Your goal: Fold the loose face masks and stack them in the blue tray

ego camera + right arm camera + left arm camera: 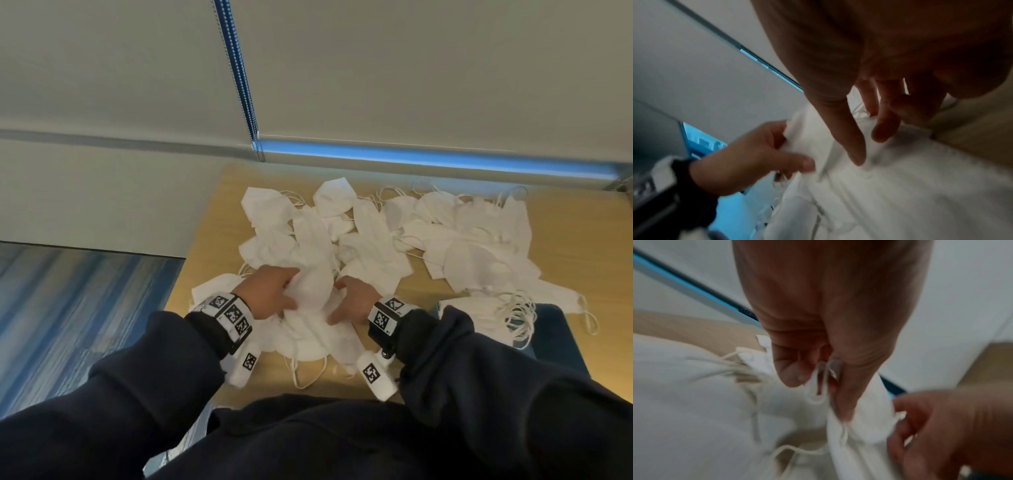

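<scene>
Many loose white face masks (445, 240) lie in a heap across the wooden table (575, 240). Near the front edge, both hands hold one white face mask (313, 291) above other masks. My left hand (291, 287) pinches its left edge between thumb and fingers, shown close in the left wrist view (818, 386) with the mask (859, 426) hanging below. My right hand (337, 301) grips the mask's right edge; in the right wrist view its thumb and fingers (869, 146) sit on the fabric (900, 186). The blue tray (555, 335) stands at the front right, holding flat masks (479, 308).
A grey wall with a blind and its bead chain (239, 75) rises right behind the table. Blue striped carpet (68, 308) shows past the table's left edge. Ear loops (517, 318) trail over the tray's rim. The wrist views are blurred.
</scene>
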Demonstrator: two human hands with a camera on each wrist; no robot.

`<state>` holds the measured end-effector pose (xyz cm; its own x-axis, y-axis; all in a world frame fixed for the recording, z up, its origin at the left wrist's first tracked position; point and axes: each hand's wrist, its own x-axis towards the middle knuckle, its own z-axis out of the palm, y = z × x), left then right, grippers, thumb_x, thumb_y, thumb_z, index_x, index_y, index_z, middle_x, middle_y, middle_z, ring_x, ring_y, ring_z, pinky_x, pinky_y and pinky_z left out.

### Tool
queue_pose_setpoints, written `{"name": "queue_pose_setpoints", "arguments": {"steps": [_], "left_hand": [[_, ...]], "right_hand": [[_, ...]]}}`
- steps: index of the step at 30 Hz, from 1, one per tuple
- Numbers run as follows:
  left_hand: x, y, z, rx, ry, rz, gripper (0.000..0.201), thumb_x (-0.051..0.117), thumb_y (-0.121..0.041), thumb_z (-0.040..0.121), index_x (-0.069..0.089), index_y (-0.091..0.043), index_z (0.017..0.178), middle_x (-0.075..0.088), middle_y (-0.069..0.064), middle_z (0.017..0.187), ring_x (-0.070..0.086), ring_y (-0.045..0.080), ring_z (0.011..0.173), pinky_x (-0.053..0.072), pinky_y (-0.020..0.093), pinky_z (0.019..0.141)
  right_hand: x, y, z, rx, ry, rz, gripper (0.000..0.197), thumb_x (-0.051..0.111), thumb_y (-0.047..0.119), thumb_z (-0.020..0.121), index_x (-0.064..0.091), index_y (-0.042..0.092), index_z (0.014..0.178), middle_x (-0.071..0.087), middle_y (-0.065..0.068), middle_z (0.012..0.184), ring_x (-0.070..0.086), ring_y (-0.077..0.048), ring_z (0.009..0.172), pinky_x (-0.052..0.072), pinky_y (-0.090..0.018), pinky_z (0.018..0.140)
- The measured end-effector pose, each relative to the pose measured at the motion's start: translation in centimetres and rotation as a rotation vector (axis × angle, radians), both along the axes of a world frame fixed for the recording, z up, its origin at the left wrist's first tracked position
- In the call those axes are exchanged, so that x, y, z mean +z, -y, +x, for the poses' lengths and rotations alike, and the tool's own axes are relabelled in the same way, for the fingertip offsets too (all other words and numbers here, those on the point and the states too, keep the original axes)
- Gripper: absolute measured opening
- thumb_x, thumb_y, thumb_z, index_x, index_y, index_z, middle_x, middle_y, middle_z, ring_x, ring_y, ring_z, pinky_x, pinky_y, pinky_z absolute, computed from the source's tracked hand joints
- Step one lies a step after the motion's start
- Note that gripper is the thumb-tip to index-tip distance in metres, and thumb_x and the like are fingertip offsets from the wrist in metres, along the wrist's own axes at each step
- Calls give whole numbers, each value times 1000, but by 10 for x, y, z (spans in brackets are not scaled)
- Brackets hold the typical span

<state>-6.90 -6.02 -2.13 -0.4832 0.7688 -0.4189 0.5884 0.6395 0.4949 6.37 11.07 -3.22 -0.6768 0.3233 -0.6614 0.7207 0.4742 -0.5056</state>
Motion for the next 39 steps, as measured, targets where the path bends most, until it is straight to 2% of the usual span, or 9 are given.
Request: {"name": "queue_pose_setpoints", "arguments": {"steps": [3,6,12,14,18,24,30,35,39], "left_hand": [[29,-15,-11,128,77,192,19,75,-29,89,73,-17,103,74,-2,85,71,15,73,53,32,69],[49,-26,-23,244,167,348,19,69,-29,94,68,-19,110,75,-3,88,75,19,64,60,37,59],[44,-23,-57,193,-68,212,86,78,-42,85,27,-36,154,49,5,145,63,28,109,50,43,100],[38,-15,-55,172,-193,159,83,77,-44,85,31,-33,152,42,5,150,59,29,119,50,45,100],[19,-8,-29,-45,-249,10,39,71,-53,85,61,-31,116,62,-8,109,64,18,97,48,33,76],[-24,-9,26,-370,-246,-127,80,77,-54,78,39,-32,144,54,-1,129,59,25,111,44,34,75],[-29,-27,14,-240,-34,-98,87,87,-15,73,31,-25,140,60,3,95,62,28,91,50,36,71],[-2,-33,-2,-181,75,145,73,83,-15,80,46,-26,142,63,-7,92,64,17,90,52,31,84],[31,-29,-17,-33,79,361,78,81,-15,82,43,-33,148,63,-11,93,61,1,87,47,19,82]], "right_hand": [[9,-10,-9,155,63,109,44,87,32,75,66,17,112,64,-1,108,60,-24,105,43,-25,76],[19,-24,-15,195,68,193,39,85,35,77,70,16,109,66,-1,102,62,-23,98,43,-26,75],[54,-73,-26,274,142,435,26,72,21,86,53,14,69,57,-2,75,60,-28,83,40,-26,58],[61,-84,-26,324,199,467,10,63,13,89,61,9,81,61,-5,86,59,-28,87,44,-28,67],[71,-92,-27,398,254,439,5,62,9,87,64,14,86,61,2,85,57,-24,91,42,-25,67],[65,-99,-36,404,370,383,23,78,23,81,80,14,102,75,1,105,66,-20,104,52,-31,85],[33,-95,-45,350,291,551,44,64,37,91,64,10,126,66,-7,120,61,-27,101,46,-31,81],[13,-72,-50,277,302,490,81,74,41,88,34,7,148,53,-14,139,56,-32,124,45,-36,89],[19,-79,-53,275,297,507,55,77,32,87,59,4,131,67,-11,123,65,-28,105,51,-33,81]]}}
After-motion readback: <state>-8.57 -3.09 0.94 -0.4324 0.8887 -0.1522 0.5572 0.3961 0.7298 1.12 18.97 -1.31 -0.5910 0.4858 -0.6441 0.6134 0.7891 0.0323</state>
